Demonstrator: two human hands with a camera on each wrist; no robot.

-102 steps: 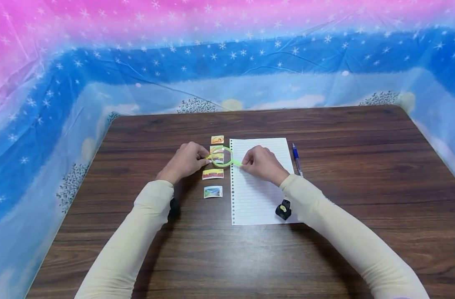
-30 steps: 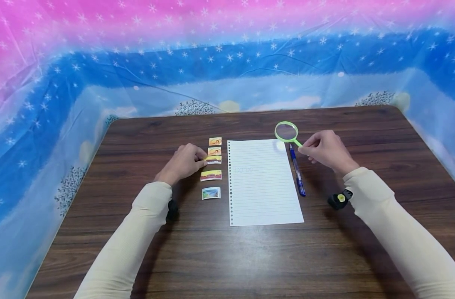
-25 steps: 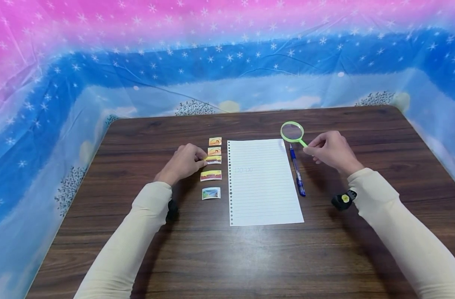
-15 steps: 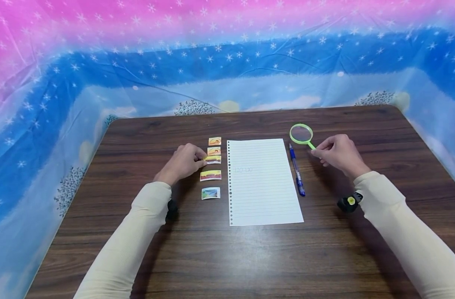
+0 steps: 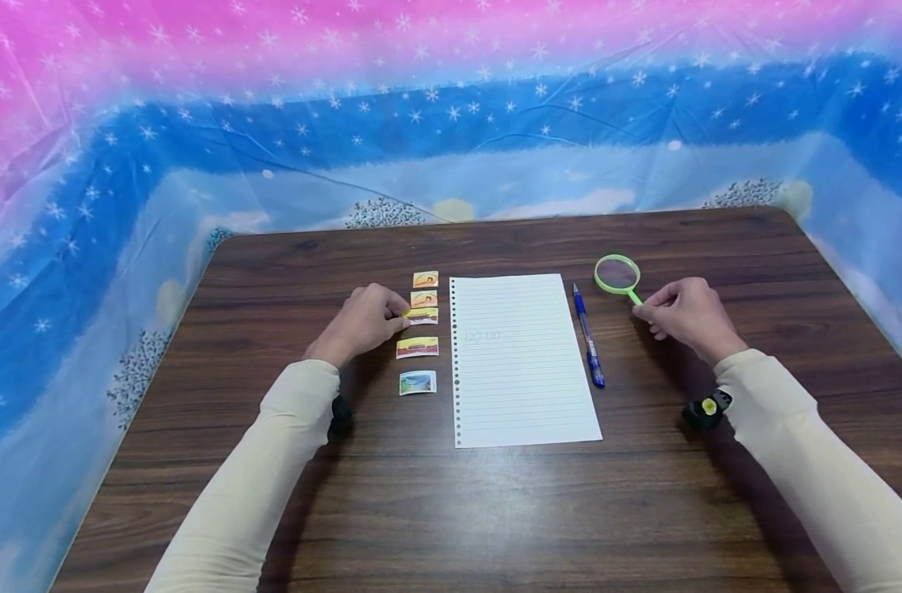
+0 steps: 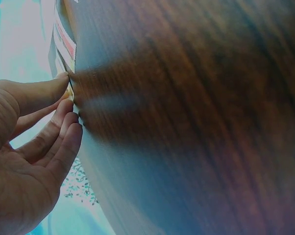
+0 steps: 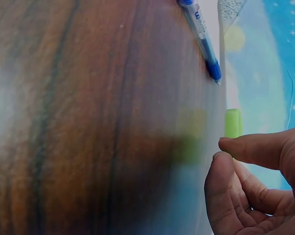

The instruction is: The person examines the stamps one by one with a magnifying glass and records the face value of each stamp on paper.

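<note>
Thumb and fingers of my left hand (image 5: 362,324) pinch the left edge of a yellow-and-red postage stamp (image 5: 424,316). In the left wrist view the left hand (image 6: 37,142) is at the table surface, and a stamp with a serrated edge (image 6: 65,44) lies just beyond its thumb. My right hand (image 5: 689,317) pinches the handle end of a green magnifying glass (image 5: 617,274), right of the pen. The right wrist view shows the green handle (image 7: 233,122) at the tips of thumb and forefinger. Whether the lens touches the table, I cannot tell.
Two orange stamps (image 5: 424,299) lie above the pinched one; another yellow-and-red stamp (image 5: 418,347) and a landscape stamp (image 5: 418,382) lie below. A lined sheet (image 5: 525,387) with faint handwriting lies mid-table, a blue pen (image 5: 588,338) along its right side. Snowflake-patterned cloth (image 5: 451,115) hangs behind.
My right hand has carried the magnifying glass from over the stamps, across the paper, to the right of the pen, moving slightly nearer me lately. My left hand stays on the stamp.
</note>
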